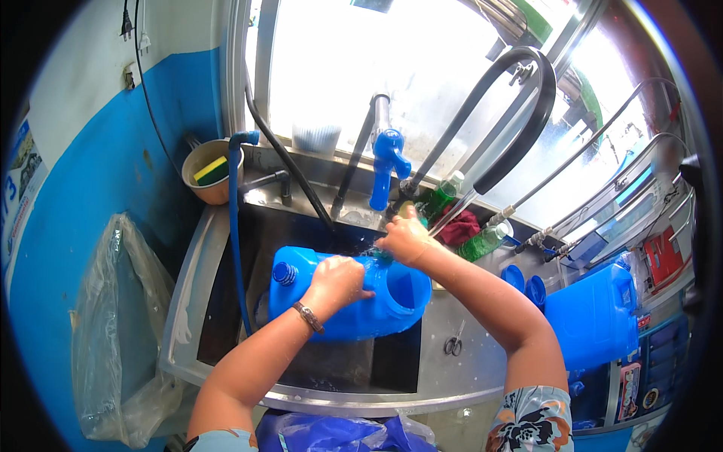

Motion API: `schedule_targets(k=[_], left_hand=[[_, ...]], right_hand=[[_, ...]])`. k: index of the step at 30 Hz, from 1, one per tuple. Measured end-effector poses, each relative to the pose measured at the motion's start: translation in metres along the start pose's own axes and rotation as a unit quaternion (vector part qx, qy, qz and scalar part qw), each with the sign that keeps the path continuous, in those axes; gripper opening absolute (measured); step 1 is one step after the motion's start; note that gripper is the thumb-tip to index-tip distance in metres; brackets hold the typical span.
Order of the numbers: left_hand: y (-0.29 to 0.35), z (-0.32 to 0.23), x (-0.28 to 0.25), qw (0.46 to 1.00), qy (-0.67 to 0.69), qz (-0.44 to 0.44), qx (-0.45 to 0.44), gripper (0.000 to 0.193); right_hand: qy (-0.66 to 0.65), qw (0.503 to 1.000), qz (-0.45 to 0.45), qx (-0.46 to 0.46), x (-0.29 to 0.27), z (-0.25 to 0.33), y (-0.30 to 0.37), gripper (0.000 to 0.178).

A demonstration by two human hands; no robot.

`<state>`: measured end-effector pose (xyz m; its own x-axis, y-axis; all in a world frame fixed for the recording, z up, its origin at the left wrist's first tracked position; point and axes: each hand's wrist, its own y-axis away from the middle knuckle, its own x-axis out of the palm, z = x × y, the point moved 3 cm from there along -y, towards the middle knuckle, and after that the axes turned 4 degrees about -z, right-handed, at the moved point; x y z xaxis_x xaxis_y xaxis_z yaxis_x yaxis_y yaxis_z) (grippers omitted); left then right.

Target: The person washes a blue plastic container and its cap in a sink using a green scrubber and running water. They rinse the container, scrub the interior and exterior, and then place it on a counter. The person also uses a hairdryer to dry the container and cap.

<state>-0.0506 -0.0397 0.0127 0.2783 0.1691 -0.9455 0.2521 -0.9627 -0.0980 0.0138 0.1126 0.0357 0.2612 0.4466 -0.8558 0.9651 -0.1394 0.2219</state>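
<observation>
A blue plastic jerrycan (354,320) lies on its side over the sink (301,369), its wide round opening facing right and a small threaded spout at its left end. My left hand (337,285) is closed round the handle on its upper side. Beyond the opening, my right hand (407,239) is below the blue tap (388,162), its fingers curled. What they hold is mostly hidden; something yellowish green shows beside them. Water splashes between the right hand and the jerrycan. A black hose (520,113) arches over from the right, with water running from its end.
Green bottles (486,239) and a dark red cloth (458,228) are behind the counter's right part. Scissors (454,343), blue caps (535,288) and another blue jerrycan (591,316) are at right. A pot (218,188) with a sponge stands left, near a blue pipe (236,248).
</observation>
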Motion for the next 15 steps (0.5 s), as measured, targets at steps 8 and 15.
schedule_targets(k=[8, 15], left_hand=[[-0.005, 0.004, 0.0, 1.0, -0.012, -0.002, 0.007, 0.043], [-0.003, 0.01, 0.004, 1.0, -0.007, -0.01, 0.025, 0.053]], right_hand=[[0.034, 0.988, -0.108, -0.101, -0.008, 0.027, -0.002, 0.013], [0.089, 0.987, -0.089, -0.1, 0.011, 0.014, 0.003, 0.016]])
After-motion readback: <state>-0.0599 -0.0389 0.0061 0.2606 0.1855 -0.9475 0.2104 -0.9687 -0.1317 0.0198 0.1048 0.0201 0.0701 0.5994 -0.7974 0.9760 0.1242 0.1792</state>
